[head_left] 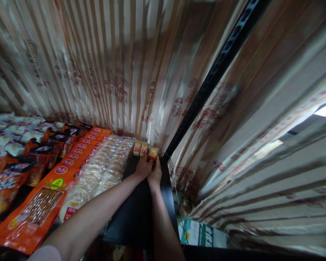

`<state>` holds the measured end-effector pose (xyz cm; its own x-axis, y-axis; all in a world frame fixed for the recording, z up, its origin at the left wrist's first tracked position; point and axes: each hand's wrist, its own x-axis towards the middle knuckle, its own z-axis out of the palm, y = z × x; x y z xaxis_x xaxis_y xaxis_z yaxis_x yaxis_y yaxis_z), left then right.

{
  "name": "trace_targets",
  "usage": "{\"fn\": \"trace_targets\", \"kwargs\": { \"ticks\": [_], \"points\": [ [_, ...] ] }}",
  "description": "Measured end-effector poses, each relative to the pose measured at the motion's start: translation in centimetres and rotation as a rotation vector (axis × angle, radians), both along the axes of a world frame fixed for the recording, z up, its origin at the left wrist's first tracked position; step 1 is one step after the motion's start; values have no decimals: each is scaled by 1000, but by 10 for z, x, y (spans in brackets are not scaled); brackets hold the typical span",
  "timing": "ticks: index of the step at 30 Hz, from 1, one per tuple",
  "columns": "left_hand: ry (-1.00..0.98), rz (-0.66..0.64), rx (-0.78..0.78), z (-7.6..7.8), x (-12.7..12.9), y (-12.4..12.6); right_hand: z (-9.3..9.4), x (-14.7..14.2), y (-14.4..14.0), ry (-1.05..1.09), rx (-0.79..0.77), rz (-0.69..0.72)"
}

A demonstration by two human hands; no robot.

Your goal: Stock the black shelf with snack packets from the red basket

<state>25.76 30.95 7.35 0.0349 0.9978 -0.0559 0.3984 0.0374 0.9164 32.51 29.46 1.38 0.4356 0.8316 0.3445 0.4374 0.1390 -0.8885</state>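
Both my hands reach to the far right corner of a black shelf (pixel 130 221). Between them is a small yellow snack packet (pixel 153 152) with a red and orange label. My right hand (pixel 155 173) has its fingers closed on the packet's right side. My left hand (pixel 143 166) is closed at its lower left, fingers partly hidden. Two like yellow packets (pixel 140 148) stand side by side just left of it, against the curtain. Left of these run rows of clear-wrapped round crackers (pixel 105 170).
Orange snack bags (pixel 43 203) lie overlapped in a row, with more orange bags (pixel 8 181) and white packets (pixel 16 134) farther left. A black slotted post (pixel 206 85) rises at the corner. Patterned curtain (pixel 119 72) hangs behind and right. A thin cord (pixel 176 192) dangles beside the shelf.
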Motion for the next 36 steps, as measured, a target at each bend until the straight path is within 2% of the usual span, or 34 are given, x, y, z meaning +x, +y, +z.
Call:
{"fn": "trace_targets", "kwargs": {
  "ticks": [6,11,17,21,25,36],
  "points": [
    [-25,-10,0,-2,0,2,2,1,-2,104,-52,45],
    [-3,-20,25,0,-1,0,2,4,-2,54,-24,127],
    [11,-46,62,3,-3,-2,1,1,-2,-55,-10,47],
    [-1,-38,32,-1,-2,0,4,0,-4,-122,-25,-45],
    [-3,-37,28,-5,-1,2,4,2,-4,-120,-22,7],
    [66,-26,31,12,-5,-4,2,0,-3,-119,-8,36]
  ]
}}
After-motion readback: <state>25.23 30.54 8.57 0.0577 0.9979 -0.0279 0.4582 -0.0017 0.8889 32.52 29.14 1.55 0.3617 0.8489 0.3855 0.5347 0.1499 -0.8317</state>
